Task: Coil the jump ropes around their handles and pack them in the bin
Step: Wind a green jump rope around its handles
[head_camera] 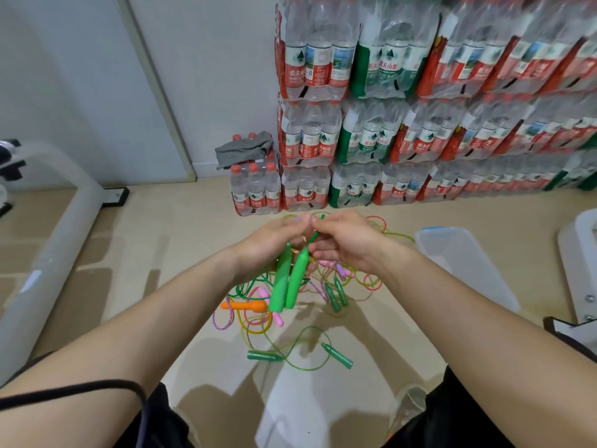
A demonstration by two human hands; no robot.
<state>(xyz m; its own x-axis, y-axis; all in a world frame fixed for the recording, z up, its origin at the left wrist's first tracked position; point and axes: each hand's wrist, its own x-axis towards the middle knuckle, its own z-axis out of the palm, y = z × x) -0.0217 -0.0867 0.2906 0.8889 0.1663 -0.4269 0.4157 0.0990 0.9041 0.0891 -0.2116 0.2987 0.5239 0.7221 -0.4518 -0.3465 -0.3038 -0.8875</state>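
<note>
- Our left hand (274, 242) held the pair of bright green handles (289, 282), fingers curled round their upper ends. The two handles lay side by side, touching, and hung down and slightly to the left above the floor.
- Our right hand (344, 242) pinched the green rope (314, 236) just above the handles, thumb and fingers closed on it. Its fingertips met those of the left hand.
- Whether any turn of the rope already lay round the handles, we could not tell.
- Beneath our hands lay the tangled pile of ropes (255, 321) on the floor, with green, pink, yellow and purple cords looped over one another.
- In that pile we saw an orange handle (245, 306), pink handles (278, 319) and a pair of dark green handles (336, 294).
- Nearer to us lay another rope with two dark green handles (337, 355) spread apart, its cord in a loose loop between them.
- The clear plastic bin (465, 270) stood on the floor to the right, near the pile but apart from both hands.
- Stacked packs of water bottles (403, 140) stood against the wall, and a grey cloth (244, 149) lay on a low pack.
</note>
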